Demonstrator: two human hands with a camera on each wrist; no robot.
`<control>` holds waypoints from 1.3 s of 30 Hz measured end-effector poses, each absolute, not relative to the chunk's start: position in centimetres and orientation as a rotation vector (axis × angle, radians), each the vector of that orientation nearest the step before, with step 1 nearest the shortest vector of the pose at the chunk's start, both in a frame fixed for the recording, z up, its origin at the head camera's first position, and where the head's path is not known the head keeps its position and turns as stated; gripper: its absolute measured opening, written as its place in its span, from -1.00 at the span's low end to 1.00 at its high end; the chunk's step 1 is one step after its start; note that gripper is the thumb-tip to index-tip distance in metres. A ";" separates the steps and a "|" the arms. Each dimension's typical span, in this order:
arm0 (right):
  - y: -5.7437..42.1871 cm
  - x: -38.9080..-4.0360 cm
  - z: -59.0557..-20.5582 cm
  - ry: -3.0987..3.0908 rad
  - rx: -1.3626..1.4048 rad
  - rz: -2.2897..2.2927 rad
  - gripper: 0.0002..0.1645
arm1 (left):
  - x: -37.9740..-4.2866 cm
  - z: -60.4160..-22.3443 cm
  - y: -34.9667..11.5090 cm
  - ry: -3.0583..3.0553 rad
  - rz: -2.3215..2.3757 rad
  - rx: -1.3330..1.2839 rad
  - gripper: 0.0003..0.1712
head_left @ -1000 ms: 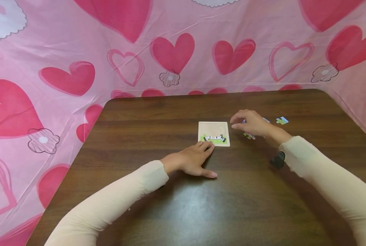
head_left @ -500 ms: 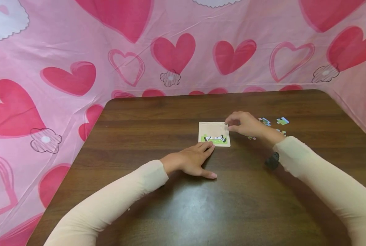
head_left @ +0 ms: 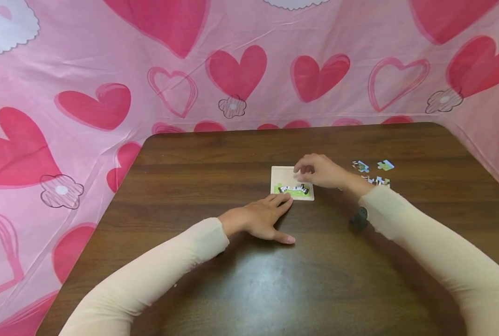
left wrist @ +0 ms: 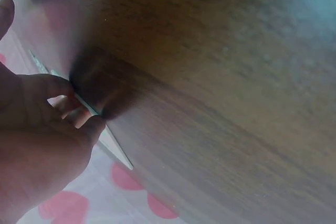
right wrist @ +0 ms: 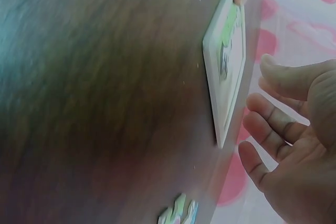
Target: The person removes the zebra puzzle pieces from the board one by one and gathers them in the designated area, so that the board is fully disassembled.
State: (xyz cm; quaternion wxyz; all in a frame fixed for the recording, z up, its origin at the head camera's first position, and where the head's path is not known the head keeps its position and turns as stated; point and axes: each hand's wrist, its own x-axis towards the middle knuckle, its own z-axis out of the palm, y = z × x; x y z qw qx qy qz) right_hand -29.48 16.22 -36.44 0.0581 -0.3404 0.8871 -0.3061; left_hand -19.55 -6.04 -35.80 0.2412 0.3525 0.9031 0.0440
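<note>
The frame [head_left: 282, 176] lies flat on the counter [head_left: 216, 163], a green strip [head_left: 293, 191] along its near side. Left hand [head_left: 265, 218]: grip apart, fingers extended, fingertips touching the frame's near edge. Right hand [head_left: 322, 171]: above the frame, fingers bent; whether its grip holds anything cannot be told. Loose pieces [head_left: 385, 165] lie to the right.

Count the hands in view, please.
2. The left hand touches the near edge of the puzzle tray; the right hand is above its right part.
</note>
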 end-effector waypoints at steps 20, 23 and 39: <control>13.1 -29.6 -37.9 2.600 -1.219 -0.805 -0.67 | -19.6 -36.2 -5.9 2.487 0.062 1.007 0.23; 13.0 -29.7 -38.0 2.607 -1.202 -0.814 -0.69 | -19.7 -36.3 -5.9 2.494 0.048 1.013 0.23; 12.5 -29.4 -38.1 2.569 -1.119 -0.895 -0.74 | -19.7 -36.1 -5.6 2.497 -0.015 1.001 0.24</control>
